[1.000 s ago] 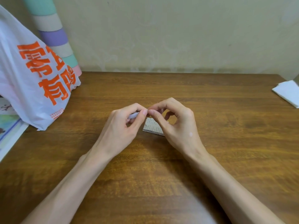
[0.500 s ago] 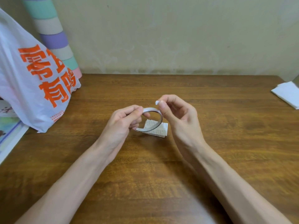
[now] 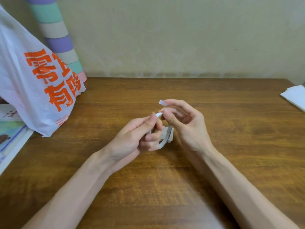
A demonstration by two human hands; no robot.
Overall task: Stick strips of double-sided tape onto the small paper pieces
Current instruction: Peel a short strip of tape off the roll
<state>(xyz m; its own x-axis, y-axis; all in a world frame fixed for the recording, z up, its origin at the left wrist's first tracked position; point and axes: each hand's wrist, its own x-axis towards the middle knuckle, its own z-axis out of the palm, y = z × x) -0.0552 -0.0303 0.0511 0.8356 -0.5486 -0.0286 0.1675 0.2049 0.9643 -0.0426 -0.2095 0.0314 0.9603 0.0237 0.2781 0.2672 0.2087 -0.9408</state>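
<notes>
Risk of fouling the short strip (image 3: 162,102), stuck to the forefinger of the right hand (image 3: 187,125) above the small paper pieces (image 3: 171,135), by brushing it against the tape roll (image 3: 167,138), gripped by the left hand (image 3: 135,139) just over those pieces and pinched at its top by the right thumb.

Your left hand (image 3: 132,139) grips the thin tape roll (image 3: 167,139) just above the tabletop (image 3: 165,187), with its thumb on the roll's top edge. Your right hand (image 3: 188,128) pinches the roll's top beside that thumb. A short white tape strip (image 3: 162,102) sticks out from its forefinger. A small printed paper piece (image 3: 171,135) lies under the roll. A white bag (image 3: 38,90) with orange lettering stands far left.
</notes>
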